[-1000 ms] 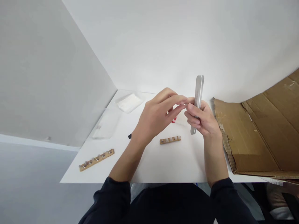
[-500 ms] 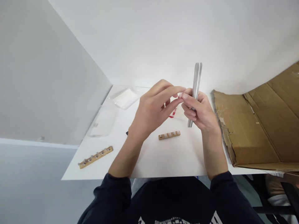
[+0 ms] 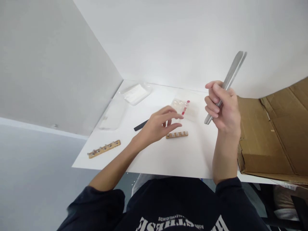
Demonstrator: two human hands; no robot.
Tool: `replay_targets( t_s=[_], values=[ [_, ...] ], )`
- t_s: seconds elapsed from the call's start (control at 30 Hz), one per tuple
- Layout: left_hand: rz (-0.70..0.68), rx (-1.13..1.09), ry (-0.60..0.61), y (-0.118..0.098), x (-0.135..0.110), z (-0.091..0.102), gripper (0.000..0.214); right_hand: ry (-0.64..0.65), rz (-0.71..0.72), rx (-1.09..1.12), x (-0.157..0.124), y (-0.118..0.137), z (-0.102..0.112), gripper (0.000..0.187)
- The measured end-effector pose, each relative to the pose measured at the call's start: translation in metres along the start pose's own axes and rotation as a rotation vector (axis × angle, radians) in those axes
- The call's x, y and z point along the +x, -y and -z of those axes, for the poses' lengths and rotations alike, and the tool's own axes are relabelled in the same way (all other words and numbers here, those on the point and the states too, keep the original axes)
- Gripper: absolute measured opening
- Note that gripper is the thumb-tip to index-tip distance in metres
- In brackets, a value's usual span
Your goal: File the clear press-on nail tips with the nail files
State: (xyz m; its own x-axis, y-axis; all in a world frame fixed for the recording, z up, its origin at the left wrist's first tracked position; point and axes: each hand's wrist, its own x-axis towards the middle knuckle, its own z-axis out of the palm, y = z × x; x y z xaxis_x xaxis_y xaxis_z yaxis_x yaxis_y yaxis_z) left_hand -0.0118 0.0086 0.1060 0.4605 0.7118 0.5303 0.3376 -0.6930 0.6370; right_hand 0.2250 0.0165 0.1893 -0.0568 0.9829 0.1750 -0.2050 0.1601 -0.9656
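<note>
My right hand (image 3: 223,107) is raised above the white table (image 3: 173,157) and closed round a long grey nail file (image 3: 228,80), which points up and to the right. My left hand (image 3: 157,126) hovers low over the table, fingers loosely curled with the fingertips close together; whether they pinch something small I cannot make out. Just right of those fingertips lies a short wooden strip (image 3: 177,134) carrying several pale nail tips. Behind it sits a clear packet with a red mark (image 3: 184,109).
A second wooden strip (image 3: 104,149) lies near the table's left front edge. A black stick (image 3: 141,125) and two clear plastic trays (image 3: 136,93) (image 3: 113,117) sit at the back left. A flattened cardboard box (image 3: 271,138) covers the right side. White walls enclose the table.
My hands have come apart: the left dropped toward the table by the short strip, the right lifted up and right with the file tilting outward. The camera view shifted slightly.
</note>
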Motion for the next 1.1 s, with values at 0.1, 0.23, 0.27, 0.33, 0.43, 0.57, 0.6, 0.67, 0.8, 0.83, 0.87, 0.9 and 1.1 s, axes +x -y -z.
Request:
replay_targets(
  t_s=[0.1,0.23,0.27,0.33,0.43,0.57,0.6,0.67,0.8,0.83,0.87,0.9,1.1],
  values=[
    [0.167,0.017,0.087,0.031,-0.043,-0.012,0.026,-0.013,0.025,0.006,-0.002,0.005,0.003,0.027],
    [0.309,-0.075,0.060,0.054,-0.075,-0.023,0.029,-0.023,0.026,0.003,-0.002,0.007,0.005,0.029],
    [0.334,-0.096,0.060,0.056,-0.079,-0.024,0.029,-0.018,0.027,0.005,-0.001,0.007,0.006,0.030],
    [0.361,-0.121,0.069,0.057,-0.082,-0.026,0.030,0.011,0.030,0.025,0.000,0.007,0.008,0.029],
    [0.382,-0.137,0.093,0.058,-0.084,-0.028,0.032,0.038,0.055,0.067,0.000,0.007,0.013,0.023],
    [0.399,-0.143,0.108,0.062,-0.086,-0.031,0.032,0.020,0.059,0.053,0.000,0.008,0.017,0.020],
    [0.398,-0.141,0.108,0.063,-0.086,-0.032,0.031,0.017,0.053,0.040,0.000,0.008,0.018,0.021],
    [0.393,-0.138,0.103,0.066,-0.088,-0.033,0.030,0.001,0.048,0.010,0.000,0.008,0.021,0.024],
    [0.384,-0.140,0.100,0.068,-0.088,-0.035,0.030,-0.002,0.052,-0.011,-0.001,0.008,0.023,0.025],
    [0.382,-0.140,0.106,0.068,-0.088,-0.035,0.029,-0.003,0.049,-0.006,-0.001,0.007,0.023,0.025],
    [0.381,-0.138,0.111,0.068,-0.088,-0.035,0.029,-0.006,0.040,0.001,-0.001,0.007,0.024,0.026],
    [0.380,-0.135,0.117,0.067,-0.088,-0.035,0.028,-0.012,0.028,0.011,-0.001,0.007,0.024,0.026],
    [0.388,-0.124,0.133,0.063,-0.085,-0.034,0.023,0.017,-0.033,0.092,0.000,0.005,0.024,0.028]
  ],
)
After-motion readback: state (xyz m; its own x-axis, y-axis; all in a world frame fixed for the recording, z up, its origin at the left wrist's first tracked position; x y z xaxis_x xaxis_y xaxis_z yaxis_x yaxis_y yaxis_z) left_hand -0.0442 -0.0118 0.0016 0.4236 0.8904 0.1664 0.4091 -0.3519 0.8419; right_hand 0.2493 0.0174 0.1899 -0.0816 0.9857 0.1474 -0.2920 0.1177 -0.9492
